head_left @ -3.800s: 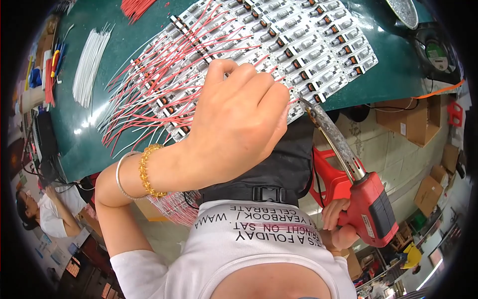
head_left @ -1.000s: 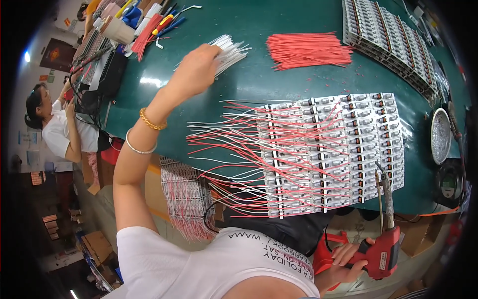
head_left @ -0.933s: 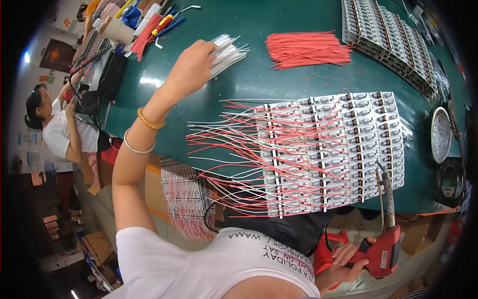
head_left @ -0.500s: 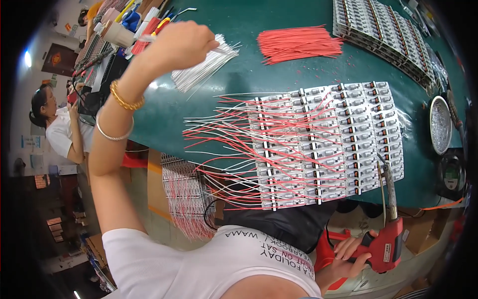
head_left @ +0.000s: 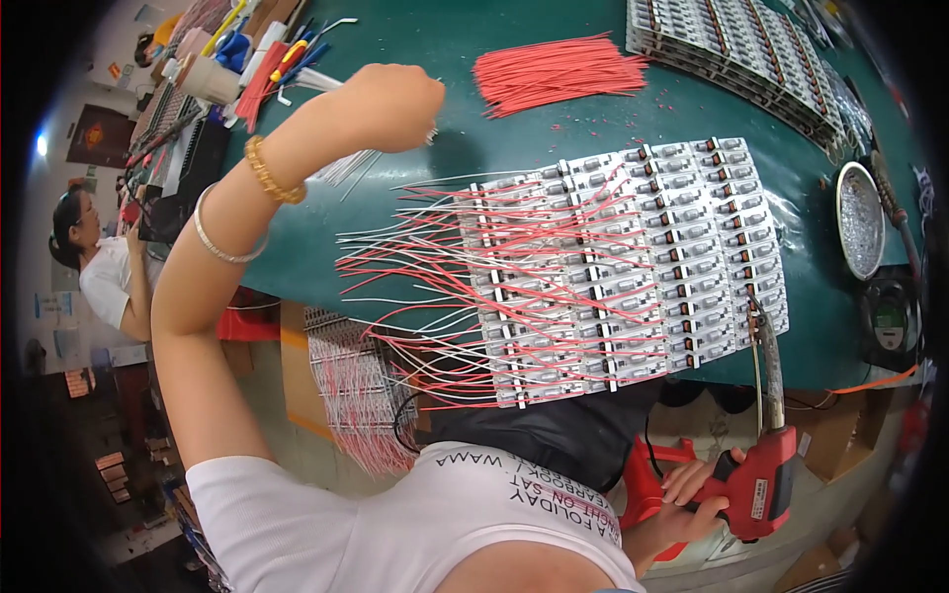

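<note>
My left hand [head_left: 397,107], closed like a fist, is over a bundle of white wires [head_left: 348,170] on the green table. Its fingertips are turned away; a few white ends show beneath them, and I cannot tell whether they are gripped. My right hand [head_left: 695,494] is wrapped round the handle of a red soldering gun [head_left: 761,486]. The gun points up, its tip over the near right part of a panel of small circuit boards [head_left: 633,267]; whether it touches is unclear. Red and white wires [head_left: 405,257] trail from the panel's left side.
Red wires [head_left: 559,74] lie in a pile behind the panel. Stacked boards [head_left: 736,64] stand at far right. A round metal dish [head_left: 860,219] and black device [head_left: 890,321] sit at right. Wired boards [head_left: 356,381] rest below the table edge. A co-worker [head_left: 104,257] is at left.
My left hand has moved slightly down against the panel and is lower over the white wires. The whole view has shifted a little. My right hand keeps the soldering gun near the panel.
</note>
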A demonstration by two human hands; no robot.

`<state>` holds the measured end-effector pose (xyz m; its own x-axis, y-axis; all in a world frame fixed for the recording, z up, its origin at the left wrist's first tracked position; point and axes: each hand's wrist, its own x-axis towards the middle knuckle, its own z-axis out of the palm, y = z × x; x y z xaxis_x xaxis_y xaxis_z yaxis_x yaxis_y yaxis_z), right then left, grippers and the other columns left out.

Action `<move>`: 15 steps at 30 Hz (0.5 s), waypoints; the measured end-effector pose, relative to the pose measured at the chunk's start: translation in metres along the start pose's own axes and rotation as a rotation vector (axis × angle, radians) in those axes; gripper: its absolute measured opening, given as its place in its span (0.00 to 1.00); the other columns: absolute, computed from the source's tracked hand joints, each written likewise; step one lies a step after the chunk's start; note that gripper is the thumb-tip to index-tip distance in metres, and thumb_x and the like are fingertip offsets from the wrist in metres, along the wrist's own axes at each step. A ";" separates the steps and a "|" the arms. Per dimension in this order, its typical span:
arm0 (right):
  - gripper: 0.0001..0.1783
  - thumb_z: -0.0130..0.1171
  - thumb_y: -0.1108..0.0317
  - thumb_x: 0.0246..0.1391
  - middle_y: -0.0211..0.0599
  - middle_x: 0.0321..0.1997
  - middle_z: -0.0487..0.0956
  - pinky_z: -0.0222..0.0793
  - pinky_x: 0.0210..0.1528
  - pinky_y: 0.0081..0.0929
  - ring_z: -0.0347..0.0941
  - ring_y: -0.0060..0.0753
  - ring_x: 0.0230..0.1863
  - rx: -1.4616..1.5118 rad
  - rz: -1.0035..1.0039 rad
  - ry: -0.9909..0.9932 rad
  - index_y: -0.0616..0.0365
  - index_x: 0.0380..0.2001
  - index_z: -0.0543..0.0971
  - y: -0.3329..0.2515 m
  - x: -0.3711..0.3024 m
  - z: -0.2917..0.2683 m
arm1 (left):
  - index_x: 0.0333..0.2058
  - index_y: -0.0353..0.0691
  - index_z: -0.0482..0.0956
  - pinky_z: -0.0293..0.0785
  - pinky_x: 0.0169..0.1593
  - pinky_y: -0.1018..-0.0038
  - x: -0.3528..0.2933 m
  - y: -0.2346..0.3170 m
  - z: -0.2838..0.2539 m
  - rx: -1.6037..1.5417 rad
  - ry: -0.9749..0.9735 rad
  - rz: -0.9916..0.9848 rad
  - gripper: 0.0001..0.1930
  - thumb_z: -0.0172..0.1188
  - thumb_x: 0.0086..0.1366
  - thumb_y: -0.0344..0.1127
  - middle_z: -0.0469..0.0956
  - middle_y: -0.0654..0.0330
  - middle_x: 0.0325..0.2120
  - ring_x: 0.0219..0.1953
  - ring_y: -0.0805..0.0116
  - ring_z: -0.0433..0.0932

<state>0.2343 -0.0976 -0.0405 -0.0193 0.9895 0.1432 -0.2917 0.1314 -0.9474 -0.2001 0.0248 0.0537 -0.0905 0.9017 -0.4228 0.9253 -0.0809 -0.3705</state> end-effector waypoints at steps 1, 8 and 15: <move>0.37 0.50 0.47 0.59 0.28 0.10 0.60 0.56 0.13 0.19 0.54 0.21 0.08 -0.014 -0.003 0.006 0.70 0.57 0.56 -0.001 0.003 -0.001 | 0.29 0.35 0.81 0.76 0.35 0.62 -0.002 -0.002 0.001 -0.088 0.045 -0.008 0.07 0.58 0.54 0.31 0.80 0.48 0.26 0.31 0.50 0.80; 0.46 0.58 0.43 0.50 0.26 0.11 0.62 0.54 0.14 0.18 0.57 0.19 0.10 -0.396 -0.198 -0.179 0.76 0.56 0.58 -0.015 0.039 0.020 | 0.29 0.33 0.75 0.70 0.28 0.70 -0.011 0.026 0.007 -0.926 0.385 0.161 0.06 0.55 0.61 0.31 0.77 0.53 0.20 0.23 0.62 0.76; 0.36 0.65 0.32 0.34 0.26 0.15 0.68 0.57 0.22 0.18 0.65 0.22 0.16 -0.440 0.025 -0.141 0.57 0.25 0.73 -0.036 0.066 0.066 | 0.28 0.33 0.75 0.72 0.30 0.64 0.024 0.079 0.020 -1.141 0.608 0.305 0.08 0.57 0.58 0.33 0.78 0.51 0.21 0.24 0.53 0.77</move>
<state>0.1802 -0.0406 0.0221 -0.1598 0.9789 0.1277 0.1440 0.1511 -0.9780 -0.1363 0.0311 -0.0025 0.0763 0.9805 0.1809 0.6946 -0.1825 0.6959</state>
